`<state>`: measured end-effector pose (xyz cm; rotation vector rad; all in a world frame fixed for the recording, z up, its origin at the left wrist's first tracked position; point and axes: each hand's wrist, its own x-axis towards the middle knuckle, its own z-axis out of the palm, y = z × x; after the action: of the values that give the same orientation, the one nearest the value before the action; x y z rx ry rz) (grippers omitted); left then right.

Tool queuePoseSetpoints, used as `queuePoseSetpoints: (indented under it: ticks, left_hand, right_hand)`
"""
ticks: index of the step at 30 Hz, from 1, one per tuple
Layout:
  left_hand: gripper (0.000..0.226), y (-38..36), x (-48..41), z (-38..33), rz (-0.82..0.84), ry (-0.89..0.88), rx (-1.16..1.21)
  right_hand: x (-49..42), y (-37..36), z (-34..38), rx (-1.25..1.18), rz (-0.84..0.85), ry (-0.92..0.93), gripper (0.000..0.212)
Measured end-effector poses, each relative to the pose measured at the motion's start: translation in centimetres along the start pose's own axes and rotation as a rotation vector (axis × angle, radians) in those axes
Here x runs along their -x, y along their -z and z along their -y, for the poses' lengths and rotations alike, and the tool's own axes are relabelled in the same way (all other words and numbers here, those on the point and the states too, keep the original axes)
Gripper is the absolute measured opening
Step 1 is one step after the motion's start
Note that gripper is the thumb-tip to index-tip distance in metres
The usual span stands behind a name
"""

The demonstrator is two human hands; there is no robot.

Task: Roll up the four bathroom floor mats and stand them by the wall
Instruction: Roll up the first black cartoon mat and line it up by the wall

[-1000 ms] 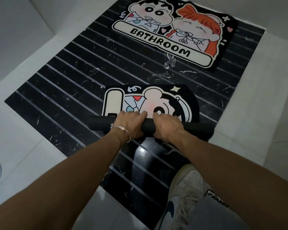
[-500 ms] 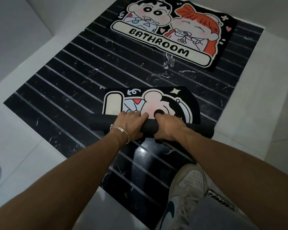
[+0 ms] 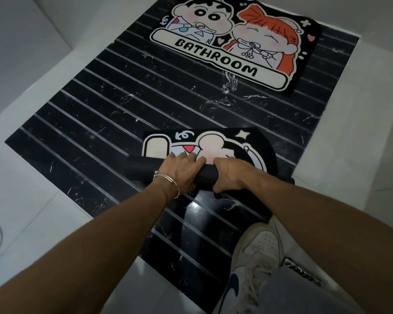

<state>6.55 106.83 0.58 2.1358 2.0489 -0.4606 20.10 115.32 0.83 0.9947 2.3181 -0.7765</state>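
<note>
Two of the four mats show here. The near mat (image 3: 204, 143) is partly wound into a black roll (image 3: 143, 167) on the striped dark floor (image 3: 104, 105). The far mat (image 3: 234, 44), lettered BATHROOM, lies flat well beyond it. The left hand (image 3: 179, 174) and right hand (image 3: 233, 175), side by side, both curl over the middle of the roll and grasp it, with the unrolled cartoon print just past the fingers.

Likely trouble: with both hands bunched at the centre, the free ends of the roll may loosen, so it winds into a cone. The glossy floor may let the flat part slide away instead of winding in. A slack roll would probably spring open or slump once stood on end.

Count: two mats, one part-rolled and one flat; two hands; one bracelet (image 3: 168, 180) on the left wrist; one white shoe (image 3: 256, 252) at near right. No rolled mat stands against the pale wall (image 3: 21, 53) at far left in this view.
</note>
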Motion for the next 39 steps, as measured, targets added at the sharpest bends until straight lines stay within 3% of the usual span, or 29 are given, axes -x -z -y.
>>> queuePoseSetpoints:
  ticks: [3,6,8,11,15,21,25,28,35,39]
  left_hand:
    - [0.044,0.3,-0.3,0.0,0.047,0.028,0.045]
    - [0.040,0.7,-0.6,0.3,0.142,0.108,0.211]
    - [0.041,0.8,-0.4,0.5,0.109,0.124,0.233]
    - [0.048,0.7,-0.1,0.5,0.010,0.062,0.106]
    - [0.048,0.7,-0.3,0.4,0.028,0.014,0.019]
    - [0.040,1.0,-0.4,0.5,0.153,0.082,0.164]
    - [0.053,0.6,0.2,0.6,0.018,-0.017,0.046]
    - [0.055,0.4,0.0,0.5,0.016,-0.053,0.002]
    - [0.044,0.2,-0.4,1.0,0.110,0.046,0.166]
    - [0.046,0.2,-0.2,1.1,0.103,0.048,0.170]
  right_hand:
    - [0.3,0.0,-0.2,-0.013,-0.016,0.014,0.049]
    - [0.0,-0.5,0.1,0.171,-0.211,0.093,0.046]
    - [-0.2,-0.5,0.4,0.217,-0.278,0.096,0.045]
    - [-0.1,0.3,0.2,0.066,-0.152,0.028,0.044]
    - [0.4,0.7,0.0,-0.059,0.039,-0.013,0.043]
    - [0.0,-0.1,0.4,0.168,-0.131,0.062,0.050]
    - [0.2,0.4,0.6,0.030,-0.015,-0.019,0.046]
    - [0.0,0.5,0.2,-0.018,0.063,-0.013,0.043]
    - [-0.2,0.1,0.2,0.172,-0.187,0.098,0.056]
    - [0.0,-0.7,0.5,0.180,-0.181,0.094,0.055]
